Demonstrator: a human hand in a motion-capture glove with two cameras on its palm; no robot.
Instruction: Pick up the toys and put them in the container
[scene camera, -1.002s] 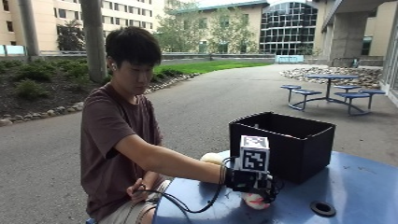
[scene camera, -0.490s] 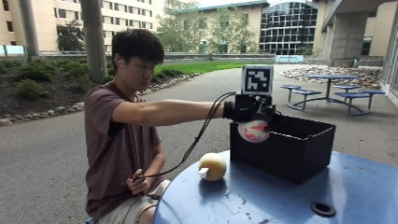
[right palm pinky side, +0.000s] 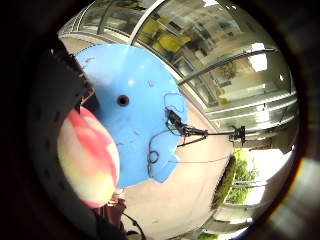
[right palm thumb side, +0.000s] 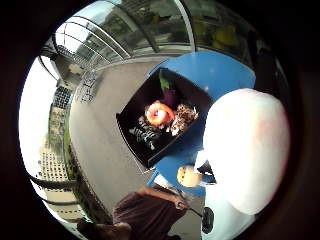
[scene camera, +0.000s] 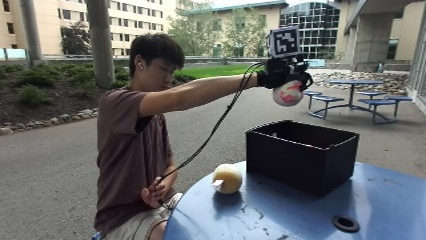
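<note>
A person seated at a round blue table (scene camera: 373, 200) holds the gloved right hand (scene camera: 283, 77) out at arm's length, high above the open black container (scene camera: 299, 155), with the fingers curled around a rounded white-and-red toy (scene camera: 288, 94) that hangs below the palm. From the outside view only the lower part of this toy shows; the glove covers the rest, so its exact kind is hard to tell, though the little-finger-side palm view shows it as a smooth egg-like shape with red and pale yellow-white patches (right palm pinky side: 87, 157), and the thumb-side palm view shows a broad white surface (right palm thumb side: 245, 150) close to the palm. The container stands on the table, and its inside is hidden from the outside view by its near walls. The thumb-side palm view looks down into it (right palm thumb side: 135, 122) and shows an orange ring-shaped toy (right palm thumb side: 159, 114), a dark purple toy with a green top (right palm thumb side: 167, 92), a brown speckled piece (right palm thumb side: 184, 116) and a black-and-white striped one (right palm thumb side: 145, 134), all lying close together on the bottom; their details are too small to name further. A yellowish round toy (scene camera: 227, 178) rests on the table just beside the container, on the person's side. The person's bare hand (scene camera: 154, 192) sits low by the lap, cut partly off by the table edge.
</note>
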